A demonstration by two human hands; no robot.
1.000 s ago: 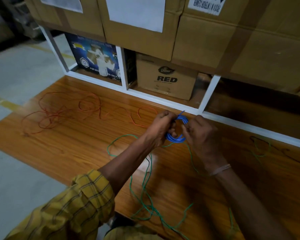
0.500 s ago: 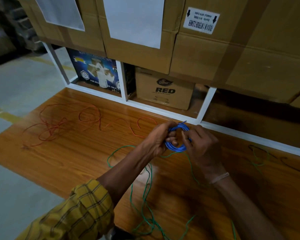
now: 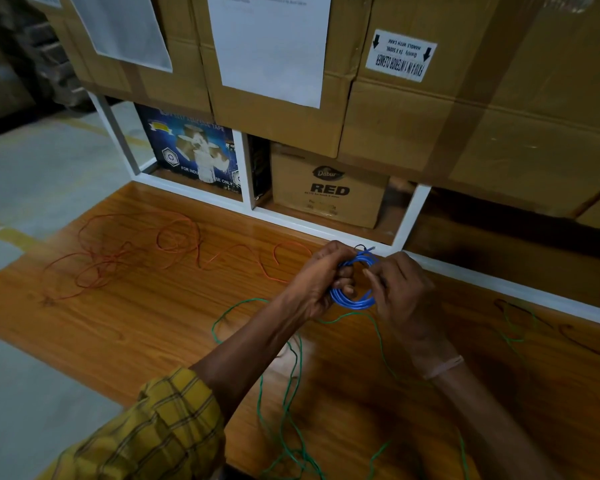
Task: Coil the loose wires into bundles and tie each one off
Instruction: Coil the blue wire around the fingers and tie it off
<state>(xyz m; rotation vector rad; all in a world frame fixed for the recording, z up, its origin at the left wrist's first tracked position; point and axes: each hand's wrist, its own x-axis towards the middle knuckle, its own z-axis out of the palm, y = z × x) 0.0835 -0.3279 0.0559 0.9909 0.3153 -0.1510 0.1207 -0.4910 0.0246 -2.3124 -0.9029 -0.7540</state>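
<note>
Loose wires sprawl over the glossy brown wooden desk: the tangled thin orange wire at centre left, the thin green wire at lower centre. Mid-frame, the left hand and right hand both pinch the small blue wire coil. It looks light and springy; holding across all loops should stop uncoiling.

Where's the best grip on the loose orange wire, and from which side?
Judging by its pose, at the free end of the orange wire, from above: it lies flat on the wooden board, clear of its tangled loops at the left.
</note>
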